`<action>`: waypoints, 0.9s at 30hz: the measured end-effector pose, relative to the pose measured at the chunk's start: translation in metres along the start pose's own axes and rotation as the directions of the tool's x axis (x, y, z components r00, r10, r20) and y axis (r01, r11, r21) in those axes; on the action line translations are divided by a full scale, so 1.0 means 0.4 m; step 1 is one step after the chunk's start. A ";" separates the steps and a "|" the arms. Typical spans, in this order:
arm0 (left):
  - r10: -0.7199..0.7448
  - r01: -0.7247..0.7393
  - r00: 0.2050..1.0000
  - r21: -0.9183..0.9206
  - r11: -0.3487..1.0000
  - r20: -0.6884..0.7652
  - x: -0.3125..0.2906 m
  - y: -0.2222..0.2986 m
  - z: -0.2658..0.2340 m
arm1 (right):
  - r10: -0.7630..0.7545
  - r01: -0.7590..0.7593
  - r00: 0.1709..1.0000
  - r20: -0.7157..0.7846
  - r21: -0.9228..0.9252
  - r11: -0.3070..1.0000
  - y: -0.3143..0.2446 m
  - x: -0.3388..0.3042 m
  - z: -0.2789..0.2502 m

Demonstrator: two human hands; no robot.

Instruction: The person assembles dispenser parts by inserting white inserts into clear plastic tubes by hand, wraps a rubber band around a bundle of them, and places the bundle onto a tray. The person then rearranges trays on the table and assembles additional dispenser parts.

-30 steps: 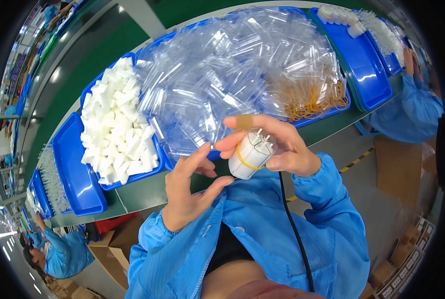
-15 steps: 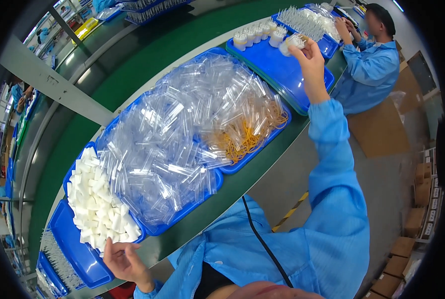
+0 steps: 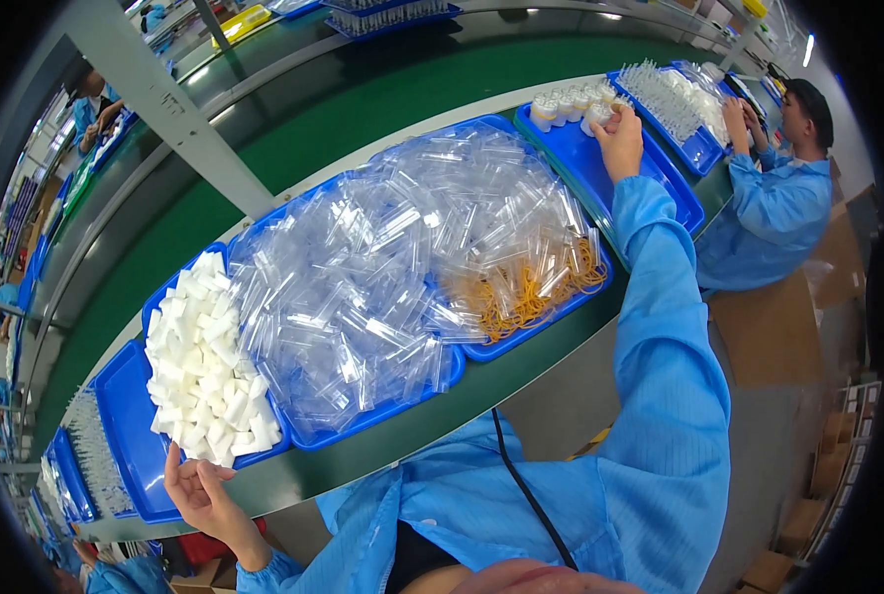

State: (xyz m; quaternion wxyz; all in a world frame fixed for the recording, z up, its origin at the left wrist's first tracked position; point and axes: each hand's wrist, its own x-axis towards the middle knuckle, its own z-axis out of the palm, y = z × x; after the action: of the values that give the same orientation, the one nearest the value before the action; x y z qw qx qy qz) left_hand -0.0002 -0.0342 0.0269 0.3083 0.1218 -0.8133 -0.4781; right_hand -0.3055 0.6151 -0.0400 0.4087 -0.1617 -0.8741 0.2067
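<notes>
My right hand (image 3: 620, 144) reaches over a blue tray (image 3: 597, 163) at the far right. Its fingers close on a short white bundle (image 3: 596, 120) with thin clear tips, beside several similar standing bundles (image 3: 551, 107). At the lower left, my left hand (image 3: 204, 493) has its fingers apart, and I see nothing in it. It is nearest to a heap of small white foam-like pieces (image 3: 209, 366) in a blue tray. Between my hands lie many clear plastic tubes or sleeves (image 3: 353, 267) in blue trays. Orange-yellow rubber bands (image 3: 526, 302) lie at their right end.
A blue tray with bare floor (image 3: 130, 426) stands left of the white pieces, beside rows of clear-tipped parts (image 3: 95, 445). A grey metal post (image 3: 179, 119) rises behind the trays. A co-worker in blue (image 3: 769, 213) works at the right, past a tray of spiky parts (image 3: 657, 99).
My right hand has lowered the white bundle from above the tray to beside the standing bundles. My left hand stays near the white pieces. The whole view has shifted and turned.
</notes>
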 end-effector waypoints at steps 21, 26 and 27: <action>0.240 -0.359 0.933 0.628 0.691 0.269 0.323 -0.224 -0.194 | -0.315 -0.118 0.785 0.533 0.629 0.769 -0.578 -0.276 -0.373; 0.215 -0.351 0.936 0.761 0.546 0.278 0.534 -0.366 -0.241 | -0.492 -0.026 0.681 0.542 0.690 0.723 -0.816 -0.343 -0.391; 0.176 -0.346 0.938 0.798 0.493 0.298 0.566 -0.396 -0.257 | -0.577 0.096 0.617 0.534 0.678 0.729 -0.852 -0.353 -0.396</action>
State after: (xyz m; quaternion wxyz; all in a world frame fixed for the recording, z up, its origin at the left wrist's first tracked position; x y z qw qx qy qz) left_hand -0.1286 -0.2994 0.0151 0.2068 0.0868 -0.9744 0.0157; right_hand -0.1338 0.2937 0.1288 0.0961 0.2446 -0.8655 0.4265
